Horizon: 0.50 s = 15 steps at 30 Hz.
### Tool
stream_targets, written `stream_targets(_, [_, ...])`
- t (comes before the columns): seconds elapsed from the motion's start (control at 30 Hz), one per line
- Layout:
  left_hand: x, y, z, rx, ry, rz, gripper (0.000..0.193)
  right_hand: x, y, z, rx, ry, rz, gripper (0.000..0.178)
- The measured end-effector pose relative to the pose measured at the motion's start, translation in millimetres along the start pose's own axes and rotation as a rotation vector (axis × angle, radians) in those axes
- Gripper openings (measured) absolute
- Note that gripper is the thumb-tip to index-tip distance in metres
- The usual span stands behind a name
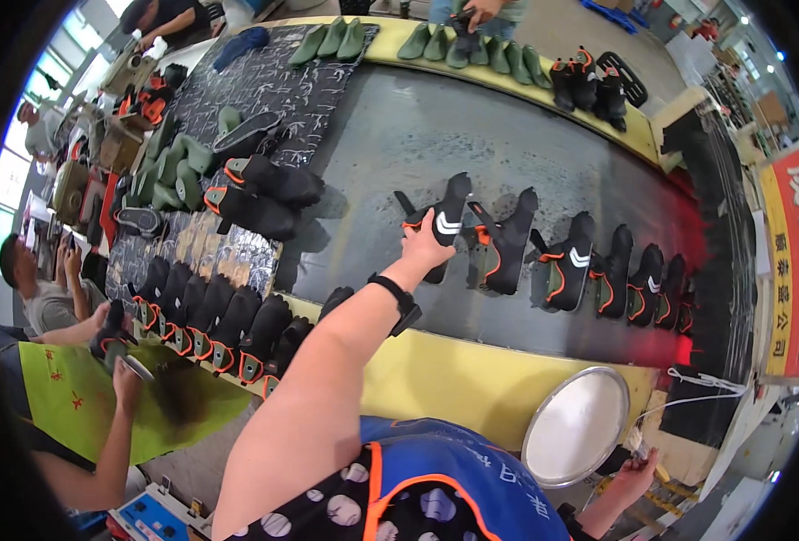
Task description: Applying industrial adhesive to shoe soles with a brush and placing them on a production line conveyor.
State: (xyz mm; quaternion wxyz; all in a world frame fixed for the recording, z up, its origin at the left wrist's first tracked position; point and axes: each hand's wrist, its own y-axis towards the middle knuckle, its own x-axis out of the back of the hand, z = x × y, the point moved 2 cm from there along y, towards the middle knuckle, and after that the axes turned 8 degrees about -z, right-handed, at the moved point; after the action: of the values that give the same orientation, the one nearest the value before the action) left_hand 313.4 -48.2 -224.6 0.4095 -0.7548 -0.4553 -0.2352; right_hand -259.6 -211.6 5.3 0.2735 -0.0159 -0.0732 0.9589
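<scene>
My left hand (428, 245) reaches out over the dark belt (399, 144), fingers closed on a black shoe upper (447, 219) with a white mark, at the left end of a row of uppers (598, 270) running to the right. My right hand (635, 473) sits low beside a round metal pan (575, 426), closed on a small tool I cannot make out. More uppers (210, 320) crowd the worktop's (453, 379) yellow edge on the left, just beside my forearm. Green soles (471, 50) line the far side. Another person's hand (124, 379) works a shoe at left.
</scene>
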Motion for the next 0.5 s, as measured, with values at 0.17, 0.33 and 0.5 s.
stream_targets(0.17, [125,9,66,-0.301,0.263,-0.26,0.031,-75,-26,-11,-0.044,0.117,0.299,0.018])
stream_targets(0.33, [236,40,194,-0.236,1.243,-0.609,0.043,-109,-56,-38,-0.08,0.124,0.18,0.018])
stream_targets(0.5, [259,85,257,-0.391,1.435,-0.409,0.046,-120,-75,-37,0.015,0.031,0.304,0.017])
